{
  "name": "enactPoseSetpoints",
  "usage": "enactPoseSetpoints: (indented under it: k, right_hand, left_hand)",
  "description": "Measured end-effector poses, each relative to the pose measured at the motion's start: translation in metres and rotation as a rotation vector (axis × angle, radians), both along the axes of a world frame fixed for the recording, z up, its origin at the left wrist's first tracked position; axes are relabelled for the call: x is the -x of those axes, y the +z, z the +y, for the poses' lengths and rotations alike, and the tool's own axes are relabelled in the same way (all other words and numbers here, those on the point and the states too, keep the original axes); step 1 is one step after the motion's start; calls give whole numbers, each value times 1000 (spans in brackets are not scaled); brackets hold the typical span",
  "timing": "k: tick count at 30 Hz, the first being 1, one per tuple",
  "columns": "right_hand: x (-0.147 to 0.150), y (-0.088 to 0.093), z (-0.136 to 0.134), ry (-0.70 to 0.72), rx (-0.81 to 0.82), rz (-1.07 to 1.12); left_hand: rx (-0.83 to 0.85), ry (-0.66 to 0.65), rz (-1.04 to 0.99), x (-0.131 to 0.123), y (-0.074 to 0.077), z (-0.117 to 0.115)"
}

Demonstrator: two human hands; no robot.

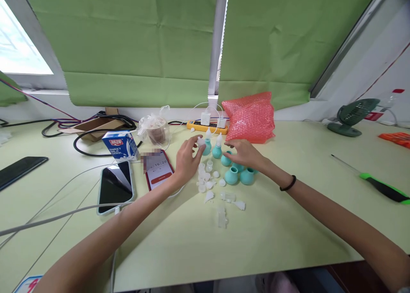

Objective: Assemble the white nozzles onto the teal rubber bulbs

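Between the thumb and fingers of my left hand (187, 158) is a small translucent white plastic piece (201, 142). Just beside it stand two teal squeeze bulbs, one (217, 151) wearing a clear pointed nozzle (219, 139). My right hand (245, 153) hovers at the bulb group with thumb and fingers apart, close to an open-necked teal bulb (226, 159); whether it touches that bulb I cannot tell. More teal bulbs (231, 176) stand below that hand, partly covered by it. Several loose translucent caps (201, 186) and clear plastic parts (221, 217) lie in front.
Left of my hands lie a red-edged phone (159, 170), a second phone (115, 188) with cable and a milk carton (120, 146). Behind are a yellow power strip (195, 126) and red bubble wrap (251, 120). A screwdriver (381, 185) and green fan (352, 115) are at right.
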State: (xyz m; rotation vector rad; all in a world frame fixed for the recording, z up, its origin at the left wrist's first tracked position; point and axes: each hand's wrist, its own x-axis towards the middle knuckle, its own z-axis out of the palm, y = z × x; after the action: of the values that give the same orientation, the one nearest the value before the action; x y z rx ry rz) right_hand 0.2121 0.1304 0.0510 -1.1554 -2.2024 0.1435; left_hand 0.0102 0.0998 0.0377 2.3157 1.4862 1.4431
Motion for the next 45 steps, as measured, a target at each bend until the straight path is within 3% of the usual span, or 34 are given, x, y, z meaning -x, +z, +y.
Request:
enactPoseSetpoints:
  k: [3, 5, 6, 7, 9, 10, 15, 19, 23, 26, 28, 30, 33, 37, 41, 45]
  right_hand:
    - [3, 12, -44, 27, -157, 105]
    - [8, 15, -88, 102, -172, 117]
    - [11, 14, -110, 212, -134, 93]
    - [14, 11, -130, 450, 28, 0]
    - [19, -2, -158, 765, 263, -161]
    - [22, -11, -164, 837, 302, -198]
    - [30, -47, -141, 666, 66, -122]
    - [30, -54, -118, 596, -39, -58]
    - [22, -53, -120, 530, -36, 187]
    - [16, -51, -125, 528, 78, 542]
    - [15, -48, -128, 487, 250, 761]
    - [16, -44, -130, 445, 460, 845]
    - [20, -38, -135, 419, 701, 749]
    - [24, -33, -138, 307, 696, 553]
    - [28, -36, -135, 209, 714, 577]
    - [33, -41, -130, 165, 885, 639]
  left_hand:
    - [-166, -122, -265, -1, 12, -23]
    - [-118, -232, -424, -1, 21, -43]
    - [-48, -287, -497, 0, 25, -53]
    - [37, -336, -554, 0, 29, -62]
    - [161, -371, -648, 2, 33, -76]
    - [231, -377, -677, 4, 34, -81]
    - [467, -438, -715, 8, 27, -93]
    - [470, -411, -620, 6, 18, -99]
    - [485, -420, -642, 0, 17, -103]
    - [516, -448, -677, -4, 20, -105]
    - [524, -474, -639, -7, 22, -106]
    - [510, -499, -596, -10, 23, -107]
    - [423, -543, -482, -14, 21, -107]
    - [274, -554, -304, -15, 15, -105]
    - [271, -486, -273, -12, 5, -95]
    - [-9, -475, -219, -6, 1, -79]
